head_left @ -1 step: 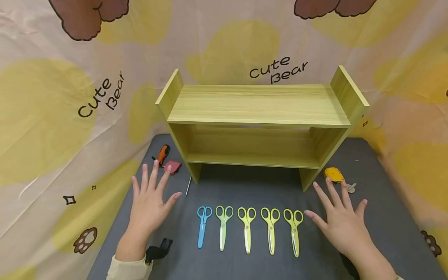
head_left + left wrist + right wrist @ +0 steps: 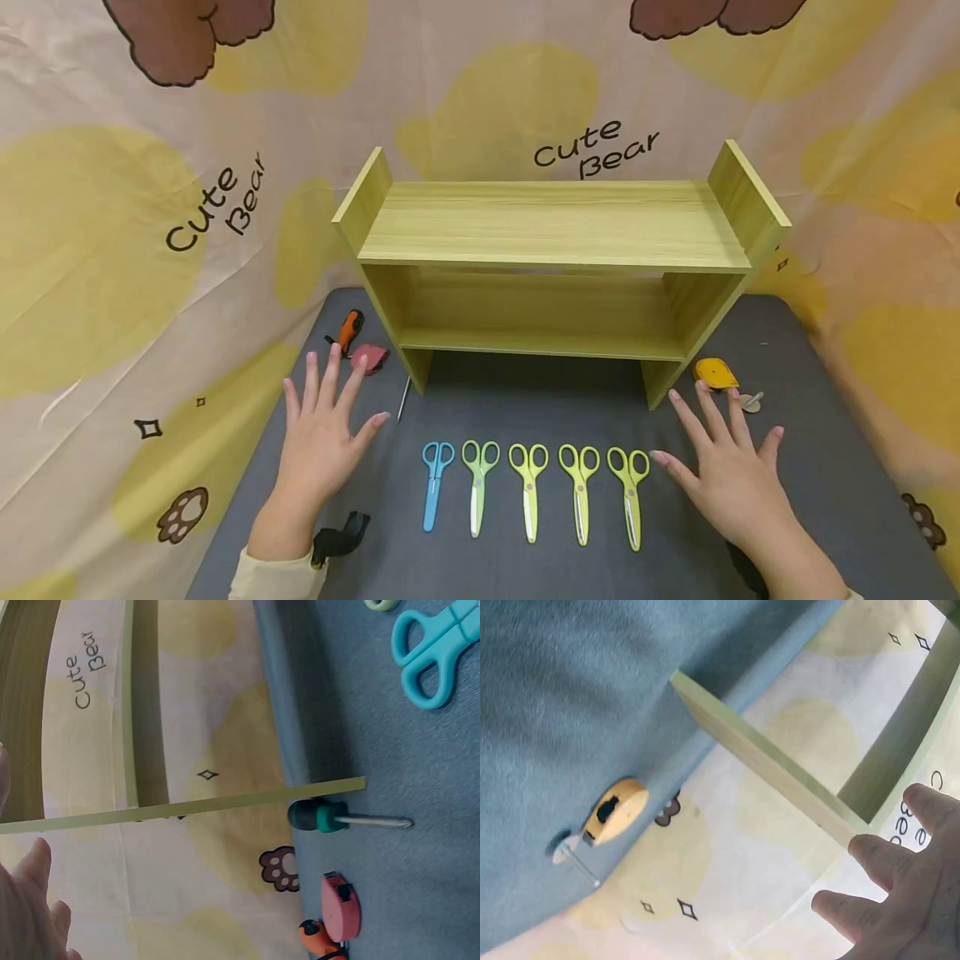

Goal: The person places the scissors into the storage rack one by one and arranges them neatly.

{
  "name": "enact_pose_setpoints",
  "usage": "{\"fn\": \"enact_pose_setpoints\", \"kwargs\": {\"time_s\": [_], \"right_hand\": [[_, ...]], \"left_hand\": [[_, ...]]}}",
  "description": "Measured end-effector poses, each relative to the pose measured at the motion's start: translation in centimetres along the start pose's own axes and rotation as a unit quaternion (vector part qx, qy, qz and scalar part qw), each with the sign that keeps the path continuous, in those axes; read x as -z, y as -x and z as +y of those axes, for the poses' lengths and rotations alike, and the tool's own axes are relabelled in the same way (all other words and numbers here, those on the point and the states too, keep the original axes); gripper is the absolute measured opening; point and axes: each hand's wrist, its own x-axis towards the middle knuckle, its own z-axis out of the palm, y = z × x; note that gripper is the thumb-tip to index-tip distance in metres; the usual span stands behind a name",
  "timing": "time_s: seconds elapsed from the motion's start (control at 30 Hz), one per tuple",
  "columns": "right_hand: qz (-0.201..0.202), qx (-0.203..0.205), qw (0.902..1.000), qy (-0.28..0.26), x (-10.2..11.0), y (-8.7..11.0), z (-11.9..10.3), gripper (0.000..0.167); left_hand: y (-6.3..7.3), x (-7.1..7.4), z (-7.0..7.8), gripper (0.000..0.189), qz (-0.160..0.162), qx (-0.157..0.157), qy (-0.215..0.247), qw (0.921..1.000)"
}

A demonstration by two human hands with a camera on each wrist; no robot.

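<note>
My left hand [image 2: 318, 446] is spread with straight fingers and holds nothing; in the head view its fingertips overlap a pink tape measure [image 2: 370, 358]. Likewise spread, my right hand [image 2: 738, 483] holds nothing. Its fingertips appear just in front of a yellow tape measure [image 2: 716, 374], and its thumb tip points at the rightmost yellow-green scissors [image 2: 632, 500]. A row of several scissors lies between the hands, handles away from me: blue scissors [image 2: 430, 504] at the left end, light green scissors [image 2: 477, 492] beside them, then yellow-green ones. Behind the row stands a two-tier wooden shelf [image 2: 547, 221].
An orange-handled screwdriver [image 2: 350, 329] lies at the back left of the grey table [image 2: 525, 575]. A screwdriver with a black and green handle [image 2: 322, 816] lies by the shelf's left side. Near the yellow tape measure is a small disc with a metal rod [image 2: 568, 849]. Printed cloth [image 2: 480, 92] hangs behind.
My right hand has shifted very slightly to the left. The left hand, the scissors and the shelf have stayed in place.
</note>
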Motion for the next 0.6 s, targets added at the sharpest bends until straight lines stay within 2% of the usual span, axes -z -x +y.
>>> {"fn": "enact_pose_setpoints", "kwargs": {"time_s": [0.37,0.6], "right_hand": [[0.001,0.004,0.9999,-0.015,-0.26,-0.01,-0.51,0.091],[0.005,0.018,0.9993,-0.034,-0.78,-0.63,-0.45,0.086]], "left_hand": [[0.30,-0.55,0.20,0.087,-0.011,0.005,0.012,0.9999],[0.17,-0.24,0.25,0.086,0.004,0.001,0.034,0.9994]]}}
